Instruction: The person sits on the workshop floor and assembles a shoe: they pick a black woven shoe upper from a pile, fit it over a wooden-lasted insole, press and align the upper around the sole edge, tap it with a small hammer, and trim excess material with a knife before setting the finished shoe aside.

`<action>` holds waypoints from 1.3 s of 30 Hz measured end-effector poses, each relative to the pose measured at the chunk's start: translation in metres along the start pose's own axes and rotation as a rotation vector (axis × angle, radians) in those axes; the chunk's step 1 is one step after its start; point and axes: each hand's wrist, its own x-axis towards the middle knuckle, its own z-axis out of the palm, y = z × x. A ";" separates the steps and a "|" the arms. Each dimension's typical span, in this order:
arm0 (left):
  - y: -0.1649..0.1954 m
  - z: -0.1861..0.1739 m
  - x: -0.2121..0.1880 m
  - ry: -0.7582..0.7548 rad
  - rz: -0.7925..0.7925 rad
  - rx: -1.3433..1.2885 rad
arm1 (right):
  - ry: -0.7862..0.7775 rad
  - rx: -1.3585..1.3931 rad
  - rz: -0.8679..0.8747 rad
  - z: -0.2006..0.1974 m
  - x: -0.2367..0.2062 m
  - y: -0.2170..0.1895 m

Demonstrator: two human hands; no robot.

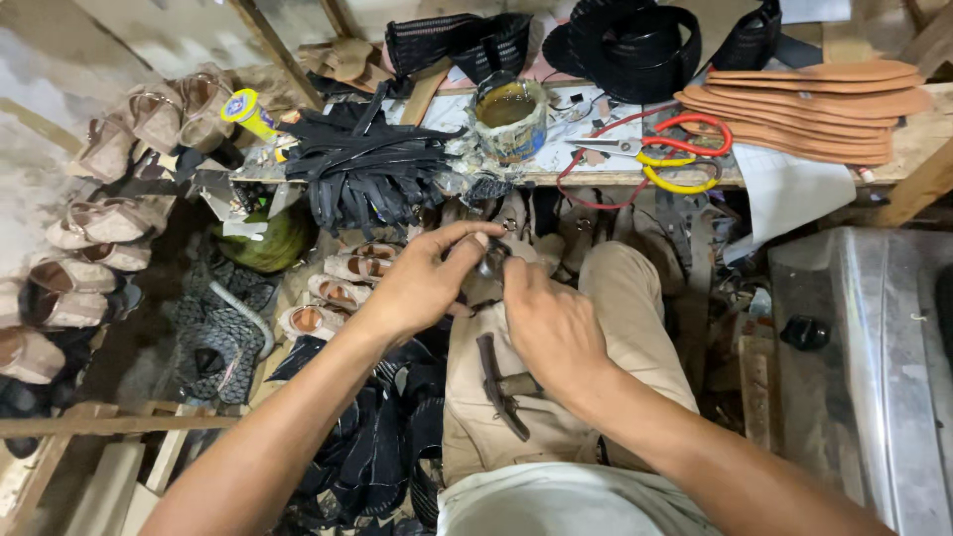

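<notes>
Left hand (422, 283) and right hand (551, 323) pinched on small strap piece (488, 260) | held over lap, below worktop (923, 134) edge | crowded by sandals (338, 293).

A round tin of glue (508, 117) stands on the wooden workbench (918, 129); red-and-yellow-handled scissors (675, 149) lie right of it; stacked tan leather insoles (809, 104) farther right; black strap bundle (362, 164) left
</notes>
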 end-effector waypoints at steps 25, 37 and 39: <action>-0.005 -0.009 -0.016 0.002 0.096 -0.086 | -0.093 0.457 -0.081 -0.006 0.010 0.002; -0.006 0.001 -0.034 0.079 0.344 0.386 | -0.840 1.297 0.430 -0.017 0.013 0.030; -0.006 0.003 -0.037 0.059 0.359 0.436 | -0.997 1.338 0.517 -0.030 0.022 0.038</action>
